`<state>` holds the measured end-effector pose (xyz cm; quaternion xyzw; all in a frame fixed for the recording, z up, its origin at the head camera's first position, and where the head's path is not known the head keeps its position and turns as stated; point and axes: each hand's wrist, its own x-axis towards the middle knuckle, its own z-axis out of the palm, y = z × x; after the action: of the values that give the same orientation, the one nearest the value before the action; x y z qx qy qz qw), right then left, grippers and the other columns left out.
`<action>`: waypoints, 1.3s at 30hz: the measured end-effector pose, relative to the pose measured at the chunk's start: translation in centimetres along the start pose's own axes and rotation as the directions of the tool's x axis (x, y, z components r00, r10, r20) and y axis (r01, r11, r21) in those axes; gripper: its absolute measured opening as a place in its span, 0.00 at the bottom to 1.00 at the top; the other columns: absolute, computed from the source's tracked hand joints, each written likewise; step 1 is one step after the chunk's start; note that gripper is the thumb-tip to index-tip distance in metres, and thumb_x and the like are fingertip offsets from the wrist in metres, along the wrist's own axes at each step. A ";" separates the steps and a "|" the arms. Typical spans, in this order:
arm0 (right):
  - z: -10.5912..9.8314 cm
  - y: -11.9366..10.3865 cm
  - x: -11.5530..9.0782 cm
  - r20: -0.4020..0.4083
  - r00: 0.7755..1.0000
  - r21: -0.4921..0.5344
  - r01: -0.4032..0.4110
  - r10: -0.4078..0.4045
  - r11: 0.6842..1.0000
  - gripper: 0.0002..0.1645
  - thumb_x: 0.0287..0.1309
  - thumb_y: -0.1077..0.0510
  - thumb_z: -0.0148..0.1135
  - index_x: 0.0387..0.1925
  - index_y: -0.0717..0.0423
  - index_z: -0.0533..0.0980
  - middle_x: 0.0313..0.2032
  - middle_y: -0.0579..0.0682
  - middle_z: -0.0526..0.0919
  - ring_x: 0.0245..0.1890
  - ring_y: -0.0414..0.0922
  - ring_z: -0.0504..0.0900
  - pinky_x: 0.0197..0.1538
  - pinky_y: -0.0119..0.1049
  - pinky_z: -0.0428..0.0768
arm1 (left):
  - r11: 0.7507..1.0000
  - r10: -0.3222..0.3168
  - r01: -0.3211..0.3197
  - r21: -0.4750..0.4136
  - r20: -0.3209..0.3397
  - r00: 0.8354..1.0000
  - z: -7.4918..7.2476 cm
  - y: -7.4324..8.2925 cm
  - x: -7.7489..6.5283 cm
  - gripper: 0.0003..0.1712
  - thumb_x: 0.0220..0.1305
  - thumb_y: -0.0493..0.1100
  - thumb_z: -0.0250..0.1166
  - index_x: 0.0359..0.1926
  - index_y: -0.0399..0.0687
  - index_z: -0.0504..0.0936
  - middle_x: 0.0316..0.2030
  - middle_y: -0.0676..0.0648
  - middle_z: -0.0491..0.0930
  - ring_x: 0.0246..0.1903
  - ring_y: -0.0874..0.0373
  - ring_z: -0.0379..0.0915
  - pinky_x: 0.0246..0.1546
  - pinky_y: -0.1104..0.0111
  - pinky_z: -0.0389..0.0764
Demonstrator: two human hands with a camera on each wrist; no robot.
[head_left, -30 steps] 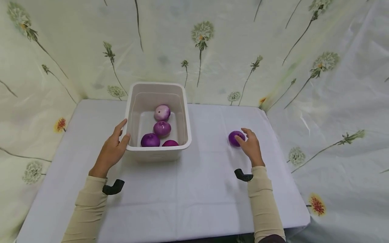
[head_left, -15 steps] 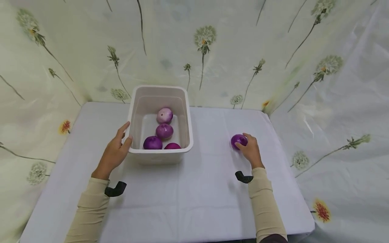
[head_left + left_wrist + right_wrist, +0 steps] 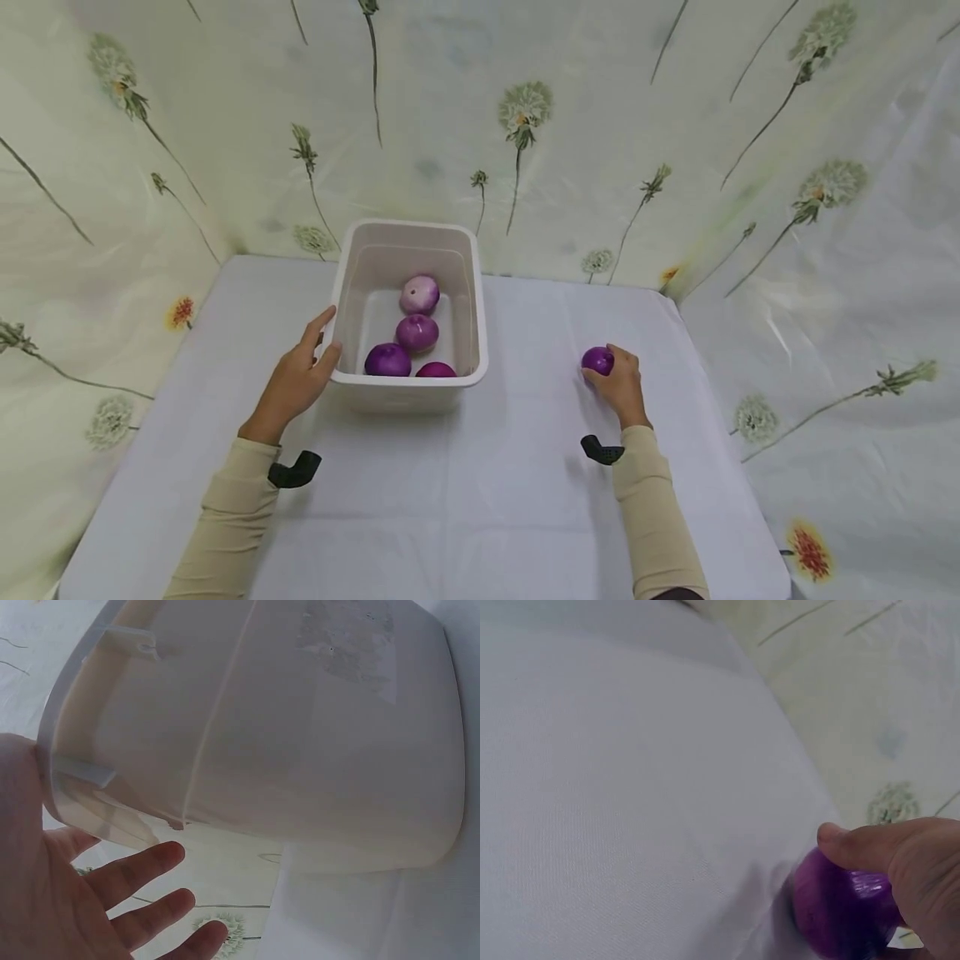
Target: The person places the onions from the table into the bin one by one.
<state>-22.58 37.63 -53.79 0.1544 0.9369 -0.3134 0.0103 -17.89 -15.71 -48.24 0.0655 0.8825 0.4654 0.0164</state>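
Observation:
A purple onion [image 3: 597,360] is on the right part of the table, held between the thumb and fingers of my right hand [image 3: 620,385]. In the right wrist view the thumb lies over the top of that glossy onion [image 3: 844,907]. My left hand [image 3: 296,379] touches the left rim of a white plastic bin [image 3: 408,381]. In the left wrist view my left hand's fingers [image 3: 142,874] are spread and nearly straight beside the bin's outer wall [image 3: 300,765]. Inside the bin lie several onions, among them a pale one [image 3: 420,295] and a darker one [image 3: 388,360].
A white cloth covers the table [image 3: 517,483]. Behind and beside it hangs a curtain [image 3: 585,108] printed with dandelions. Dark wrist mounts [image 3: 295,470] stick out from both sleeves.
My right thumb and fingers have come together around the onion. My left hand stays at the bin's rim. The whole head view has shifted slightly.

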 end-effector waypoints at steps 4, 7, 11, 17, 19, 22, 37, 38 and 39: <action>0.2 0.0 -0.1 -0.011 1.000 -0.004 0.008 -0.008 1.000 0.47 0.62 0.52 0.67 0.74 0.63 0.56 0.72 0.72 0.54 0.71 0.70 0.58 0.71 0.65 0.60 | 1.000 0.002 -0.002 0.000 -0.005 1.000 0.1 -0.1 0.0 0.35 0.77 0.59 0.45 0.79 0.72 0.45 0.75 0.34 0.57 0.71 0.34 0.60 0.60 0.36 0.70; 0.3 0.1 0.0 -0.018 1.000 -0.003 0.017 -0.017 1.000 0.45 0.62 0.53 0.66 0.73 0.63 0.57 0.71 0.72 0.55 0.70 0.70 0.59 0.70 0.65 0.61 | 1.000 0.007 -0.007 -0.001 -0.009 1.000 0.1 -0.1 0.1 0.35 0.77 0.59 0.45 0.79 0.71 0.45 0.76 0.37 0.55 0.72 0.35 0.58 0.62 0.37 0.69; 0.4 0.3 -0.1 -0.018 1.000 0.001 0.012 -0.012 1.000 0.44 0.63 0.54 0.66 0.73 0.63 0.57 0.71 0.72 0.56 0.70 0.70 0.59 0.70 0.65 0.61 | 1.000 0.021 -0.021 -0.002 -0.020 1.000 0.1 -0.1 0.1 0.35 0.77 0.57 0.46 0.80 0.69 0.46 0.77 0.38 0.55 0.72 0.36 0.57 0.62 0.37 0.69; 0.3 0.2 -0.2 -0.020 1.000 0.011 0.003 -0.002 1.000 0.44 0.63 0.53 0.65 0.74 0.61 0.57 0.70 0.72 0.56 0.70 0.70 0.60 0.70 0.65 0.62 | 0.999 0.044 -0.044 0.000 -0.034 0.998 0.1 0.0 0.1 0.35 0.77 0.55 0.47 0.80 0.64 0.48 0.75 0.36 0.58 0.71 0.36 0.59 0.60 0.37 0.70; 0.2 -0.1 -0.4 -0.021 1.000 0.015 0.008 -0.008 1.000 0.44 0.63 0.53 0.65 0.74 0.61 0.57 0.71 0.72 0.56 0.70 0.69 0.61 0.70 0.65 0.62 | 0.999 0.046 -0.046 0.001 -0.036 0.998 0.1 0.1 0.1 0.35 0.77 0.54 0.47 0.80 0.63 0.48 0.75 0.36 0.58 0.70 0.36 0.60 0.60 0.37 0.70; 0.0 -0.6 -0.6 -0.018 1.000 0.024 0.018 -0.017 1.000 0.44 0.63 0.52 0.65 0.74 0.60 0.57 0.71 0.71 0.56 0.70 0.69 0.61 0.70 0.65 0.62 | 0.999 0.049 -0.048 0.006 -0.040 0.998 0.1 0.0 0.1 0.35 0.77 0.54 0.47 0.80 0.62 0.48 0.74 0.36 0.58 0.70 0.36 0.59 0.61 0.36 0.70; -1.9 -5.8 -1.9 -0.080 0.973 0.053 0.219 -0.214 0.974 0.43 0.62 0.52 0.68 0.72 0.61 0.61 0.68 0.69 0.62 0.69 0.67 0.64 0.68 0.66 0.64 | 0.999 0.050 -0.050 0.008 -0.040 0.998 0.1 -0.1 0.3 0.36 0.77 0.54 0.47 0.80 0.62 0.48 0.74 0.36 0.58 0.70 0.35 0.59 0.59 0.36 0.70; -2.1 -6.4 -2.1 -0.082 0.969 0.057 0.238 -0.233 0.970 0.43 0.62 0.52 0.68 0.72 0.61 0.61 0.68 0.69 0.62 0.69 0.67 0.64 0.68 0.66 0.64 | 0.999 0.049 -0.049 0.008 -0.040 0.998 0.1 0.0 0.3 0.36 0.77 0.55 0.47 0.80 0.62 0.48 0.74 0.36 0.58 0.70 0.35 0.60 0.59 0.36 0.71; -2.3 -7.1 -2.4 -0.081 0.964 0.061 0.257 -0.252 0.964 0.43 0.61 0.52 0.68 0.72 0.61 0.61 0.68 0.69 0.62 0.69 0.67 0.64 0.68 0.66 0.64 | 0.999 0.048 -0.048 0.006 -0.039 0.998 0.2 0.0 0.3 0.36 0.77 0.55 0.47 0.80 0.62 0.48 0.75 0.36 0.58 0.70 0.35 0.60 0.59 0.36 0.71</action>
<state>-22.25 32.98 -47.56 0.0441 0.9370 -0.3395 -0.0698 -18.13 -15.56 -48.33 0.0775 0.8820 0.4647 -0.0122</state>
